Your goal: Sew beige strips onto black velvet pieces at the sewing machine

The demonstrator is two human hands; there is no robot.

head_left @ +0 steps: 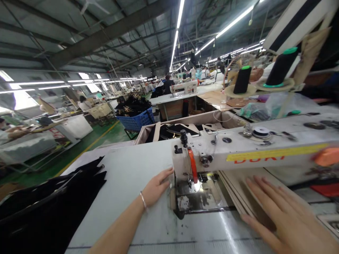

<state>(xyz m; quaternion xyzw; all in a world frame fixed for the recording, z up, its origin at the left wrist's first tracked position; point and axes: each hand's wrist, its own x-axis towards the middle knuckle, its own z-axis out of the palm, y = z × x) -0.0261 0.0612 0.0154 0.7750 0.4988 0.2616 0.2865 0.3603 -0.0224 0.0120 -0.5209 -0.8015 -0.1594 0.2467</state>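
A white sewing machine (254,150) with a yellow label stands across the grey table (127,183). My left hand (156,187) rests flat on the table just left of the needle area (196,183), fingers stretched towards it, a thin bracelet at the wrist. My right hand (280,215) lies open, fingers spread, on a stack of beige flat pieces (233,187) under the machine arm, right of the metal plate. Neither hand holds anything.
Black fabric pieces (45,208) are piled at the table's left edge. Two black thread cones (242,79) stand behind the machine. A cardboard box (185,127) with dark pieces and a blue crate (136,120) lie beyond the table. Other people work at distant tables.
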